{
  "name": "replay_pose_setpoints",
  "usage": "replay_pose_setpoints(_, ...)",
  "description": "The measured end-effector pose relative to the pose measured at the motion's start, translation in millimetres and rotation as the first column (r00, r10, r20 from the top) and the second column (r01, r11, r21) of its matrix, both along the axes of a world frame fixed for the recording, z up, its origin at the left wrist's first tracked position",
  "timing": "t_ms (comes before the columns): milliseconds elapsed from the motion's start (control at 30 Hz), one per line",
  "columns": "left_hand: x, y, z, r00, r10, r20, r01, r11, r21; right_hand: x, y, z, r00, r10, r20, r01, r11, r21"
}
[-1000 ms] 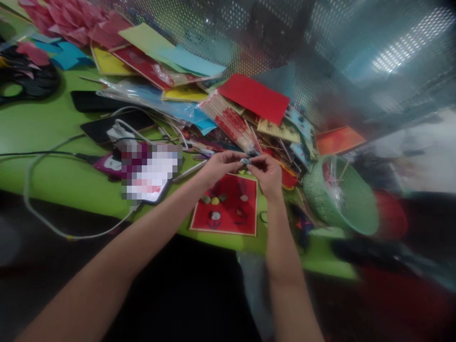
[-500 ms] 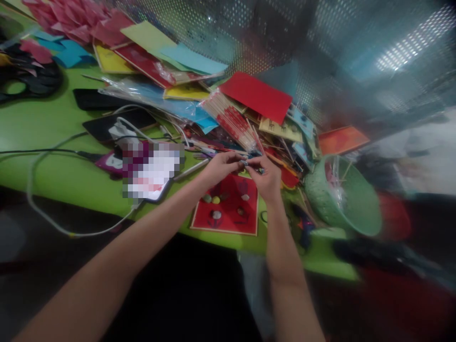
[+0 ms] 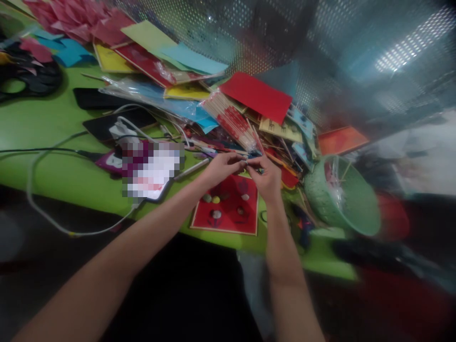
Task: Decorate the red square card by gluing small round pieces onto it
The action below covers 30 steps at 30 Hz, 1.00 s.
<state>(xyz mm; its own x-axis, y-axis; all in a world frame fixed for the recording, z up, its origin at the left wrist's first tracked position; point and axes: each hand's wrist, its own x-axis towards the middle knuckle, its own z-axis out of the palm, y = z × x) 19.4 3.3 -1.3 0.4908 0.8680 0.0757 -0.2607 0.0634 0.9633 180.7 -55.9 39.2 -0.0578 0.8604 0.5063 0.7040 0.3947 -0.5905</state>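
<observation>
My left hand (image 3: 226,167) and my right hand (image 3: 265,175) meet fingertip to fingertip above the far edge of a red square board (image 3: 228,221). Both are closed in a pinch around something small and pale or bluish, too small and blurred to name. Small round pieces in white, yellow, green and brown lie on the board, along with dark drawn marks. The board has a light wooden-looking edge and rests near the table's front. My right forearm passes beside its right side.
A lit phone (image 3: 156,175) with a white cable lies left on the green table (image 3: 64,175). Behind my hands are a bundle of wooden sticks (image 3: 231,118), a red card (image 3: 256,95) and heaped papers. A green basket (image 3: 342,199) stands right; black scissors (image 3: 39,78) lie far left.
My fingertips have shifted slightly around the small piece, and less of it shows between them. My arms and the red board stay in place.
</observation>
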Motion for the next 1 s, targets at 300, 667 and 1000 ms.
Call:
replay_pose_setpoints(300,0.9,2.0,-4.5,1.000,0.028,-0.015,-0.028,0.999,-0.019,1.6,1.7,-4.9,0.999,-0.003,0.040,0.004,1.000,-0.023)
replay_pose_setpoints(667,0.1,-0.8,2.4,0.999,0.018,0.034,-0.015,0.997,-0.072,1.8,1.0,-1.9,1.000,-0.012,0.000,0.012,1.000,-0.011)
replay_pose_setpoints(1000,1.7,-2.5,0.9,0.996,0.060,0.062,-0.049,0.984,-0.171,0.1,2.1,-5.4,1.000,-0.015,0.007,0.015,1.000,-0.026)
